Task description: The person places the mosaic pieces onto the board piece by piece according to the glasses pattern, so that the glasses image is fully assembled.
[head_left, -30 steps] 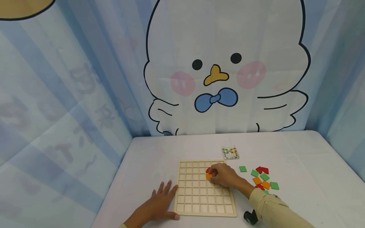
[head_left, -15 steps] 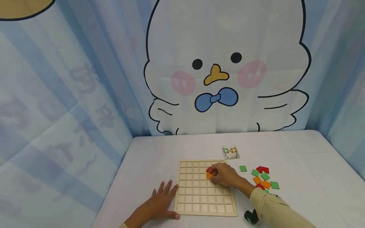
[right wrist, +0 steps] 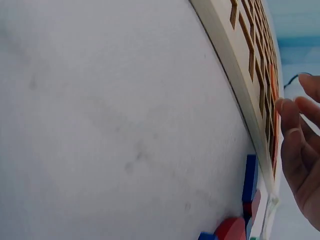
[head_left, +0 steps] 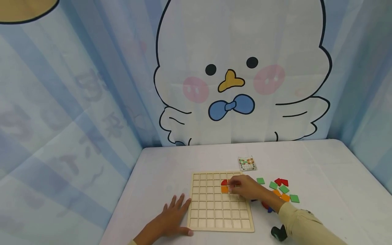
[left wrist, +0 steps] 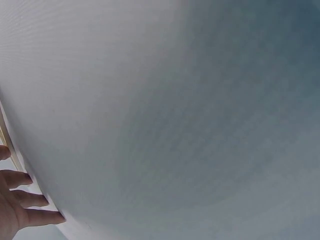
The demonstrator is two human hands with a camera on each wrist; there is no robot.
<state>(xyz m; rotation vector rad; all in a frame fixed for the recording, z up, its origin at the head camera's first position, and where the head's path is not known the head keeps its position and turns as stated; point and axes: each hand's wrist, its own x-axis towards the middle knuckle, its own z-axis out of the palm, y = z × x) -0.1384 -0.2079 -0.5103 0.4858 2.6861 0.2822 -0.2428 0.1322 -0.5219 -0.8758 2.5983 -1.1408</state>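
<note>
A pale wooden grid board (head_left: 211, 214) lies on the table with rows of square cells. In its upper right part sit a red piece with a curved edge (head_left: 224, 182) and, just below it, an orange square tile (head_left: 225, 189). My right hand (head_left: 246, 186) hovers over the board's right side, fingers loosely bent beside these pieces. Nothing shows between its fingertips in the right wrist view. My left hand (head_left: 171, 217) lies with spread fingers on the table, index fingertip at the board's left edge; the left wrist view catches only part of that hand (left wrist: 15, 210).
Right of the board lie several loose green tiles (head_left: 294, 198), red pieces (head_left: 284, 182) and orange tiles (head_left: 285, 197), partly behind my right forearm. A blue piece (right wrist: 250, 177) lies near the board's edge. Behind stands a small pattern card (head_left: 247, 164). A dark object (head_left: 278, 234) is by my right sleeve.
My right hand has drawn slightly right, off the orange tile, which stays in its cell with more of it and the red piece showing. My left hand has not moved.
</note>
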